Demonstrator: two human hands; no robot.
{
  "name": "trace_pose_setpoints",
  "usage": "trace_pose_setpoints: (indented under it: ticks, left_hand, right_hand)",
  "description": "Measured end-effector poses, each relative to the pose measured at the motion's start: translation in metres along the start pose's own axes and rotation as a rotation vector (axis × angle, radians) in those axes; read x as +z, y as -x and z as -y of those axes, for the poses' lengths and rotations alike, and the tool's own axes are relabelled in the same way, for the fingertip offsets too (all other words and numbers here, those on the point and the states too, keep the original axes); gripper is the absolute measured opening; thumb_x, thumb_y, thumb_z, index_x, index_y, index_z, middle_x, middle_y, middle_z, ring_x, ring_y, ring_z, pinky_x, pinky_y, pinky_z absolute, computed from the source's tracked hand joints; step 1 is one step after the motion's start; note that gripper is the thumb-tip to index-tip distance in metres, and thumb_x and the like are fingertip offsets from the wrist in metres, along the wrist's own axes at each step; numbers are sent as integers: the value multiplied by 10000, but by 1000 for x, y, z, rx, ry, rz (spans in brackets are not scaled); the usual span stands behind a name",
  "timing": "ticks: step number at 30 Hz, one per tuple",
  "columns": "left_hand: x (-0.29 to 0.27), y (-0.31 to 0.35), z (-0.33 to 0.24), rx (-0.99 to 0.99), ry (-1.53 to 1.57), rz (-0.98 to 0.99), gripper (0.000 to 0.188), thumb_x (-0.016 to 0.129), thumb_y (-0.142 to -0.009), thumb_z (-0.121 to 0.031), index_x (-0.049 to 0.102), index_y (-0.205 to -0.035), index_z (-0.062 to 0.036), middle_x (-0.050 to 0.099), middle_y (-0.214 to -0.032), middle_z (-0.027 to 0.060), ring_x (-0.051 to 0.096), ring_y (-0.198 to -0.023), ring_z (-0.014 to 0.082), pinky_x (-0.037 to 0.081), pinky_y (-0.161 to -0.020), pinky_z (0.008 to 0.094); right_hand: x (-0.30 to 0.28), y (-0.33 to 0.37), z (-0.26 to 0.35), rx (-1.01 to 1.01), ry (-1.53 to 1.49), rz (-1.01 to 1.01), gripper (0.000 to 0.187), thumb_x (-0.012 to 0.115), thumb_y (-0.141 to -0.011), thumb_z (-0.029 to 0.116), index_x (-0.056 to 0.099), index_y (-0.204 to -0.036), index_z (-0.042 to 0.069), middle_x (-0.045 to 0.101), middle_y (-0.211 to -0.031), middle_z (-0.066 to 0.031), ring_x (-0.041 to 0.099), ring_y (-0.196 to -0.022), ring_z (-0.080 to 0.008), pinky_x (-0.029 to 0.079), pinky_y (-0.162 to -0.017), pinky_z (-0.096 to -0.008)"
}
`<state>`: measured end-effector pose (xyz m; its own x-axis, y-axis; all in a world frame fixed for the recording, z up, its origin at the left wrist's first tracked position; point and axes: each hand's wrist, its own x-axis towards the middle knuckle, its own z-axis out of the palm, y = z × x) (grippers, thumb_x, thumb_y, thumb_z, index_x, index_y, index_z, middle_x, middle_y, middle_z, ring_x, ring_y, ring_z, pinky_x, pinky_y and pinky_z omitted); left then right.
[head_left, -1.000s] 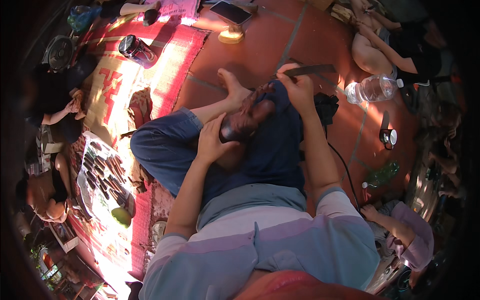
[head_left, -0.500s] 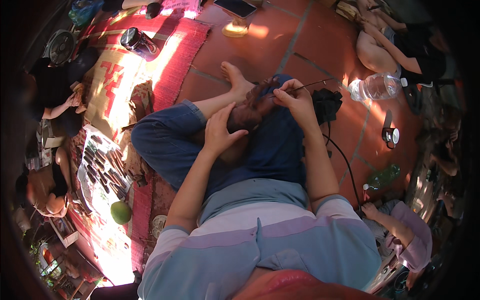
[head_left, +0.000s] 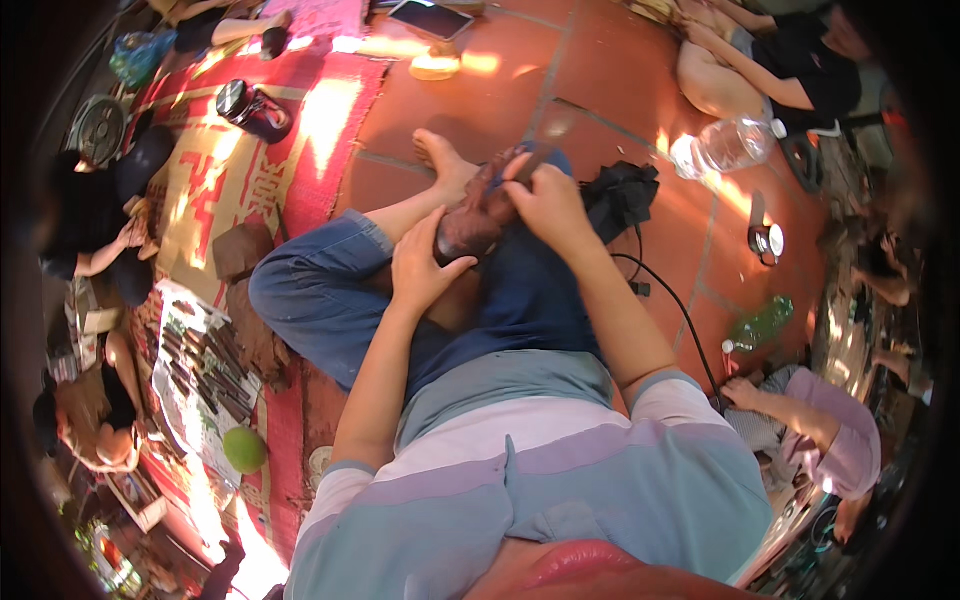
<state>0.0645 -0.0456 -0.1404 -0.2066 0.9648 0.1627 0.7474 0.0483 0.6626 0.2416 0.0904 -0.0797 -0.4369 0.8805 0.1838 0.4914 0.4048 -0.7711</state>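
Observation:
A dark brown carved piece, apparently wood (head_left: 468,226), rests against my crossed legs in blue trousers. My left hand (head_left: 424,262) is wrapped round its near rounded end, thumb lying along the lower side. At the far end of the carving, my right hand (head_left: 548,204) is closed round a slim tool with a brown handle (head_left: 537,160). The tool sticks out beyond my fingers and its far end is smeared by motion, so its kind cannot be made out. Where it meets the carving is hidden by my fingers.
Several carving tools (head_left: 215,375) lie on a sheet at left, near a green round fruit (head_left: 244,450). A black jar (head_left: 255,110) stands on the red mat. Right lie a black bag (head_left: 618,195), a cable (head_left: 680,315) and a clear bottle (head_left: 730,147). Other people sit around.
My right hand has turned, and the tool, which pointed right, now points up and away. The left hand keeps its hold on the carving. The whole view has shifted slightly.

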Motion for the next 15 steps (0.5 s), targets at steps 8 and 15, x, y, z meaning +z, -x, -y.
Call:
trace_pose_setpoints:
  ticks: [8, 15]
  left_hand:
    - [5, 5, 4, 26, 65, -10, 846, 856, -613, -316, 490, -1336, -73, 579, -1256, 163, 546, -1163, 340, 428, -982, 429]
    - [-1, 8, -6, 42, -36, -50, 837, 837, -630, -289, 474, -1351, -66, 520, -1304, 182, 484, -1214, 374, 385, -1039, 441]
  right_hand:
    - [15, -8, -9, -14, 17, -36, 116, 602, -844, 140, 590, -937, 71, 631, -799, -210, 619, -798, -415, 488, -672, -476]
    - [29, -7, -13, 9, 142, 71, 154, 524, -905, 171, 587, -980, 53, 645, -810, -228, 620, -734, -441, 499, -663, -507]
